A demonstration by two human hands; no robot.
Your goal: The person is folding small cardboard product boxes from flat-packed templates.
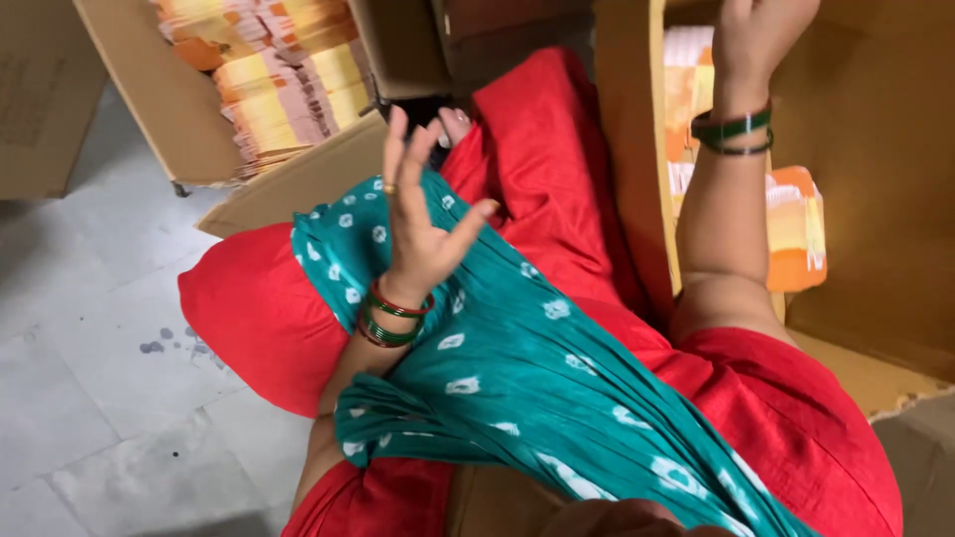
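Cardboard fills the frame's upper half: a big open carton [875, 199] at three o'clock and a second open carton [169, 109] at eleven o'clock, both resting on a grey tiled floor [90, 398]. Red cloth [557, 179] covers the person's lap at centre, with a teal dotted scarf [517, 368] draped across it toward five o'clock. Stacks of yellow and orange packets [279, 80] fill the eleven o'clock carton; an orange packet bundle [796, 229] sits inside the three o'clock one, just beside the forearm. The right hand [756, 40] reaches into that carton at one o'clock, its fingers cut off by the frame, so its grip cannot be told. The left hand [423, 219] hovers at centre, fingers spread wide, holding nothing.
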